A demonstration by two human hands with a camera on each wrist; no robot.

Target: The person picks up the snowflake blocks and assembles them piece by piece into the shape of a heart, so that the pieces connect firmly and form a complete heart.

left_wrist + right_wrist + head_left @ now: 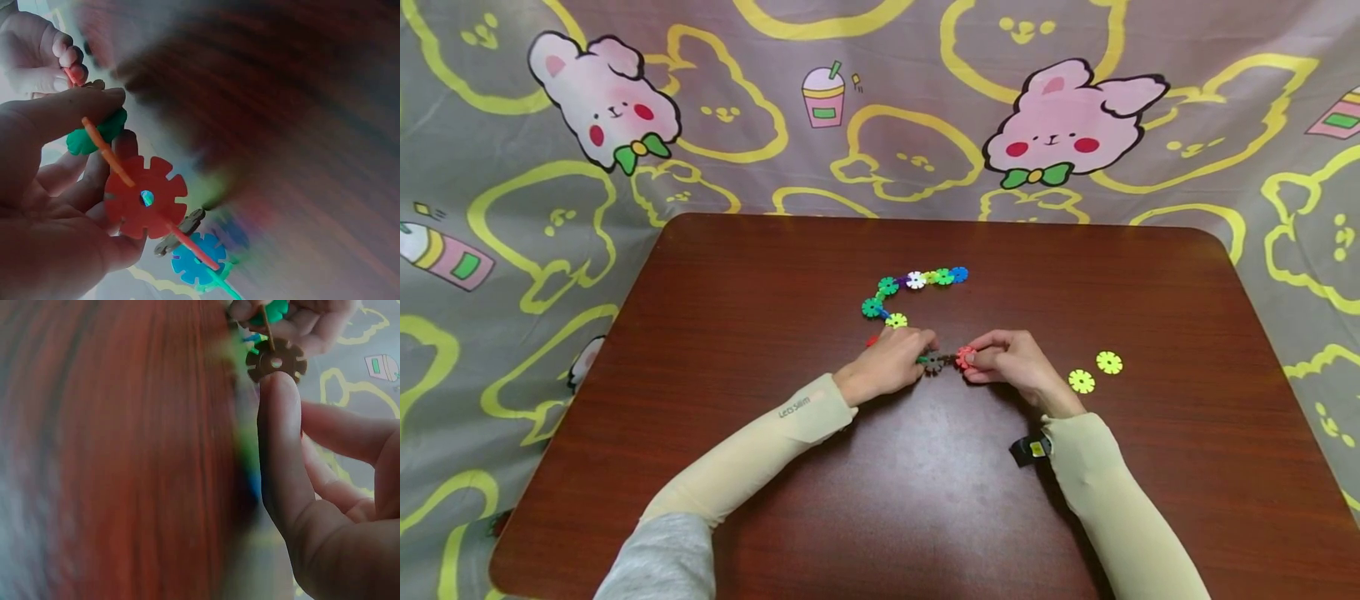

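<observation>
A chain of slotted plastic building discs runs across the table, from a blue disc point(959, 274) at its far end, curving past the white disc point(915, 280) and green discs, to my hands. My left hand point(891, 360) grips the chain by a green disc point(97, 134) between thumb and fingers. Beside that hand, a red disc point(147, 197) and a blue disc point(199, 257) are linked in the left wrist view. My right hand point(1017, 367) pinches a pinkish-red disc point(965, 358) at the near end. Between the hands is a brown disc point(276, 361); the right thumb partly covers it in the right wrist view.
Two loose yellow discs point(1081, 382) point(1108, 362) lie on the table to the right of my right hand. The brown wooden table point(760, 275) is backed by a patterned cloth point(895, 92). A black strap point(1030, 450) hangs at the right wrist.
</observation>
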